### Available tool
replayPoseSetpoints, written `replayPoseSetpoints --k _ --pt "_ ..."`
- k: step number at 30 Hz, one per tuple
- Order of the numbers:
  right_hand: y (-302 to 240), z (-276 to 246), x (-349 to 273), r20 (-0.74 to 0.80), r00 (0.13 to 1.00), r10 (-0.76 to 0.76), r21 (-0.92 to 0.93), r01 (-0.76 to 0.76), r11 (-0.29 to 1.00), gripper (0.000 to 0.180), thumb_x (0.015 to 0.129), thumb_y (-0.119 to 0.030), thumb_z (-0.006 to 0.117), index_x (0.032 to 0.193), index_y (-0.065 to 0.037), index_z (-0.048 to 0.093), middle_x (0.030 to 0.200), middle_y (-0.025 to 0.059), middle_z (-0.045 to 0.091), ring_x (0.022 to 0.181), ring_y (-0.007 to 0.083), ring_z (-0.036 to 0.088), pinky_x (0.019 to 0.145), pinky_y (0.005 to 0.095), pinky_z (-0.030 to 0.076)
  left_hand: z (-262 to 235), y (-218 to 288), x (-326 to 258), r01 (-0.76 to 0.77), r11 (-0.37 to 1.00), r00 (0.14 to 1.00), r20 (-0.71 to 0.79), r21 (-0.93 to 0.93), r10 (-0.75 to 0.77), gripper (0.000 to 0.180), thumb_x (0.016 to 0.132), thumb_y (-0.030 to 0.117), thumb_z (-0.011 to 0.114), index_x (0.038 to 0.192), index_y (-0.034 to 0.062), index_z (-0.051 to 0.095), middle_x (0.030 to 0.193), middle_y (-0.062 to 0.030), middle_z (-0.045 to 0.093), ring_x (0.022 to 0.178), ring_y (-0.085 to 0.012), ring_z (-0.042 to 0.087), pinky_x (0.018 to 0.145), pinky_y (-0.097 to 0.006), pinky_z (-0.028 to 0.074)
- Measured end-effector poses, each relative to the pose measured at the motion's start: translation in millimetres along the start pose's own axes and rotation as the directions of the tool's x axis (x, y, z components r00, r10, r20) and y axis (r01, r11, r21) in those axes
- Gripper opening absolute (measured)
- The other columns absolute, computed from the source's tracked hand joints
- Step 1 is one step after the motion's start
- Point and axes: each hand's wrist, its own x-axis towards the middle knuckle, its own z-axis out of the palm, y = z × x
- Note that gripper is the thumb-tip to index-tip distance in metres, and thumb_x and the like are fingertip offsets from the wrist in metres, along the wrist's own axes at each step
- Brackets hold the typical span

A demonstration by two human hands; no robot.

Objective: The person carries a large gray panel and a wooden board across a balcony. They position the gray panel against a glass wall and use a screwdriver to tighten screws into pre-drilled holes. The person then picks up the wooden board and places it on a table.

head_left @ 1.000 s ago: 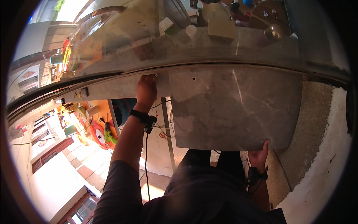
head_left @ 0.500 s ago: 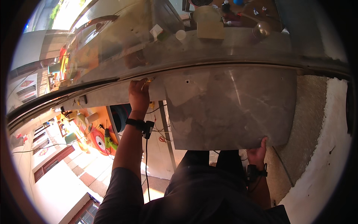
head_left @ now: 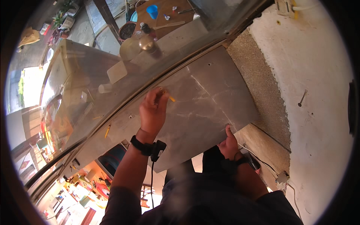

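My left hand is over a grey marbled board, thumb and fingers pinched together. A small yellow stick-like piece pokes out from them; its exact kind is too small to tell. A similar yellow piece lies further left on the grey surface, past a small hole. Another hole shows near the board's far right. My right hand grips the near edge at the right corner, thumb on top and fingers hidden underneath. Black straps circle both wrists, and a cable runs from the left one.
A glass pane in a dark frame borders the board's far side. Behind it are a blue cup and a round metal object. At right, a white wall has a nail sticking out. Cables hang below.
The view has turned, so the board now slants up to the right. My left hand has moved right along the board with the yellow piece. My right hand keeps its grip on the edge.
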Motion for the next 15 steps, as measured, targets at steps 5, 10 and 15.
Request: replayPoseSetpoints --k 5,10,15 --pt "6 11 -8 0.02 0.998 -0.055 0.011 0.055 0.998 0.054 0.087 -0.043 0.068 0.127 -0.011 0.051 0.127 0.0063 0.059 0.117 0.0267 0.055 0.098 0.0442 0.046 84 31 52 -0.047 0.994 0.992 0.114 -0.094 0.058 0.018 0.086 0.006 0.068 0.102 0.0037 0.06 0.092 -0.0096 0.068 0.08 -0.0189 0.068 0.071 -0.029 0.053" --pt "9 6 -2 -0.044 0.999 -0.028 0.091 0.032 0.995 0.043 0.09 -0.031 0.068 0.124 -0.01 0.052 0.115 0.0079 0.064 0.102 0.0261 0.063 0.082 0.0423 0.053 133 35 84 -0.207 0.977 0.973 0.09 -0.049 0.211 0.022 0.086 0.004 0.066 0.105 0.0063 0.055 0.09 -0.0098 0.068 0.079 -0.0231 0.069 0.07 -0.031 0.053" --pt "16 -7 8 -0.055 0.996 -0.073 0.017 0.074 0.997 0.05 0.086 -0.04 0.071 0.123 -0.012 0.053 0.121 0.006 0.062 0.112 0.0258 0.059 0.093 0.0445 0.049 151 18 91 -0.282 0.959 0.955 0.108 0.031 0.277 0.023 0.085 0.003 0.065 0.105 0.0076 0.055 0.089 -0.0099 0.068 0.078 -0.0244 0.069 0.068 -0.033 0.053"
